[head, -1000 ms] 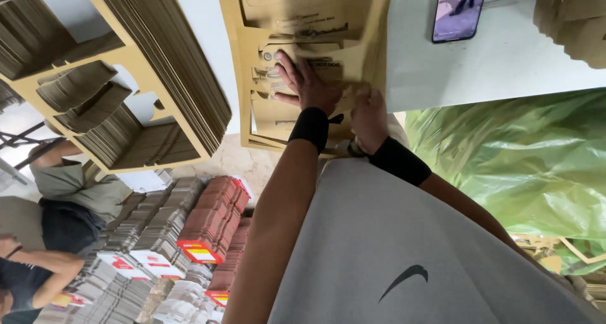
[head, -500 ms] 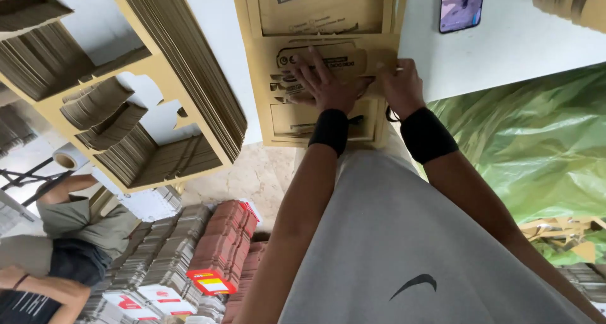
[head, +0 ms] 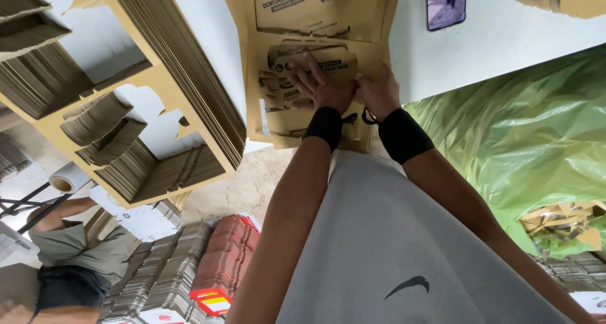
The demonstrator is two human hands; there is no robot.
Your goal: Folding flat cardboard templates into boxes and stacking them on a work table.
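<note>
A stack of brown die-cut cardboard sheets [head: 372,27] lies on a white table in front of me. My left hand [head: 319,84] rests on a printed cardboard cut-out [head: 334,60] in the middle of the top sheet, fingers spread over it. My right hand [head: 379,94] is close beside the left, curled over the cut-out's right edge. Both wrists wear black bands. My hands hide the lower part of the cut-out.
A phone [head: 446,5] lies on the white table [head: 505,40]. A green plastic bag [head: 524,141] hangs on the right. A tall stack of punched-out cardboard sheets [head: 170,97] stands on the left. Below are folded cartons [head: 221,261] and another person [head: 63,261].
My right hand has moved up level with the left on the cut-out. The view has shifted, so the sheets sit a little lower in the frame.
</note>
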